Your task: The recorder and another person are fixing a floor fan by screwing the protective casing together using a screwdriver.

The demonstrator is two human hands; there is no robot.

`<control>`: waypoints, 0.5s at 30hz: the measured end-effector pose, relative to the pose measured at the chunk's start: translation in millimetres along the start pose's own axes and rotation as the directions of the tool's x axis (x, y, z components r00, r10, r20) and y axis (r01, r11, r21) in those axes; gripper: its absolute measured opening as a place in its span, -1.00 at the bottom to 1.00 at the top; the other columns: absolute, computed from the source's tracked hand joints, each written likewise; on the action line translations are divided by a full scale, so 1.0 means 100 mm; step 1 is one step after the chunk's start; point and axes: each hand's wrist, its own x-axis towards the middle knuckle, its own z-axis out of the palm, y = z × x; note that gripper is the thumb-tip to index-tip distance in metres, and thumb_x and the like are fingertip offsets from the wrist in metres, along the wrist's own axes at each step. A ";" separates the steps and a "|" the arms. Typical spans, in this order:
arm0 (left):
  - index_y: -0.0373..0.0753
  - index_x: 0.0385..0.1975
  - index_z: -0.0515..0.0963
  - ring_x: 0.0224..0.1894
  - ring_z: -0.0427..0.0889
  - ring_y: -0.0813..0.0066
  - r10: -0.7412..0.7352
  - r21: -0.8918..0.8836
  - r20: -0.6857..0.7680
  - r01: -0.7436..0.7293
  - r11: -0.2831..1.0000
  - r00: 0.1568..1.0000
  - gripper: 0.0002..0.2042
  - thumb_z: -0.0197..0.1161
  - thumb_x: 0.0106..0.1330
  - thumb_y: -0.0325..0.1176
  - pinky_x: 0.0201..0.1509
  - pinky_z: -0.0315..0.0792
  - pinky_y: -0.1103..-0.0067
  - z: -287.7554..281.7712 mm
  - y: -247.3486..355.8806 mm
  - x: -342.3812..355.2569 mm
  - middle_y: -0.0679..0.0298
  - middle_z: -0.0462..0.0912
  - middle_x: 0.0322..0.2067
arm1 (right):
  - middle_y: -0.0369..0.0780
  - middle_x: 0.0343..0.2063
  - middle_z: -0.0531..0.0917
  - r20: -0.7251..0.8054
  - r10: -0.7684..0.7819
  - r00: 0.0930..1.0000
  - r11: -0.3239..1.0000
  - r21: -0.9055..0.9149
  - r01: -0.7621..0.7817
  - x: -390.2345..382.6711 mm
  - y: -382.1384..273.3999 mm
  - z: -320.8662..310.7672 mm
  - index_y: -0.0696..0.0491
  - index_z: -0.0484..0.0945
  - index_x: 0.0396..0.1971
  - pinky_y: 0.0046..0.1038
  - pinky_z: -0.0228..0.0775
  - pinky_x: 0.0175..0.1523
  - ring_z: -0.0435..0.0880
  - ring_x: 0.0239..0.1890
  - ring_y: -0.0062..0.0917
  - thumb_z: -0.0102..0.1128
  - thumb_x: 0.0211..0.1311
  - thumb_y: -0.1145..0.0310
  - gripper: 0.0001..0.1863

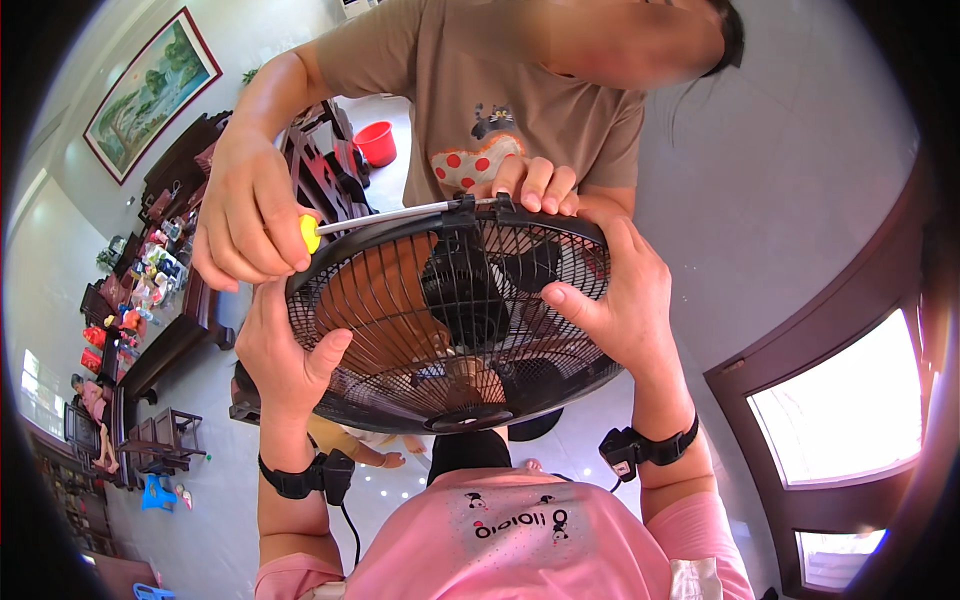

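Note:
A black electric fan (465,290) with a round wire guard is in front of me, its rim facing up. My left hand (285,345) grips the guard's left edge, thumb on the near side. On the opposite edge, my right hand (635,295) holds the rim, its thumb pointing inward over the wires. Across the top of the rim lies a screwdriver (385,216) with a yellow handle, held in a co-worker's hand (245,205). Its tip reaches the black clips (485,205) on the rim. The co-worker's other hand (537,185) rests beside those clips.
The co-worker in a brown T-shirt (420,120) stands across from me. A red bucket (376,145) is on the floor behind. To the left stand a dark wooden table (170,345) with many items, a stool (165,435) and a seated person (92,400). A framed door (770,370) is at right.

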 end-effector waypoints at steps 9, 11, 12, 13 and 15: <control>-0.43 0.17 0.45 0.04 0.66 -0.16 -0.006 0.002 -0.009 0.006 1.000 1.000 -0.11 0.12 0.30 0.44 0.07 0.54 0.27 0.01 0.02 0.03 -0.09 0.64 0.03 | -0.01 -0.17 0.70 -0.009 -0.005 1.000 1.000 0.019 0.006 0.00 0.04 -0.01 0.17 0.55 0.08 -0.17 0.55 -0.03 0.71 -0.11 -0.06 0.50 -0.11 -0.32 -0.06; -0.42 0.15 0.46 0.01 0.67 -0.15 -0.012 0.007 -0.007 0.013 1.000 1.000 -0.12 0.12 0.29 0.44 0.04 0.54 0.27 0.00 0.05 0.04 -0.08 0.65 0.00 | -0.01 -0.16 0.70 0.000 0.003 1.000 1.000 0.022 -0.003 -0.01 0.05 -0.03 0.17 0.55 0.07 -0.17 0.54 -0.02 0.71 -0.10 -0.06 0.50 -0.11 -0.32 -0.07; -0.41 0.13 0.46 -0.02 0.67 -0.14 -0.029 -0.011 0.003 0.029 1.000 1.000 -0.13 0.12 0.29 0.45 0.02 0.55 0.27 0.00 0.08 0.05 -0.06 0.65 -0.03 | -0.01 -0.16 0.70 -0.002 0.006 1.000 1.000 0.023 -0.006 -0.02 0.05 -0.03 0.17 0.55 0.07 -0.17 0.54 -0.02 0.71 -0.10 -0.06 0.50 -0.11 -0.32 -0.07; -0.39 0.11 0.47 -0.05 0.68 -0.14 -0.045 -0.028 0.012 0.045 0.999 0.999 -0.14 0.12 0.28 0.45 -0.01 0.56 0.28 0.00 0.09 0.05 -0.05 0.66 -0.06 | -0.02 -0.16 0.70 0.009 0.013 1.000 1.000 0.019 -0.014 -0.03 0.05 -0.03 0.17 0.56 0.06 -0.17 0.54 0.00 0.71 -0.09 -0.06 0.50 -0.11 -0.32 -0.08; -0.39 0.10 0.47 -0.07 0.68 -0.12 -0.034 -0.017 0.000 0.034 0.999 0.999 -0.14 0.12 0.28 0.45 -0.02 0.56 0.28 0.01 0.10 0.05 -0.04 0.66 -0.08 | -0.02 -0.17 0.70 0.019 0.022 1.000 1.000 0.017 -0.022 -0.03 0.05 -0.04 0.17 0.56 0.06 -0.16 0.53 0.01 0.70 -0.08 -0.07 0.50 -0.11 -0.31 -0.08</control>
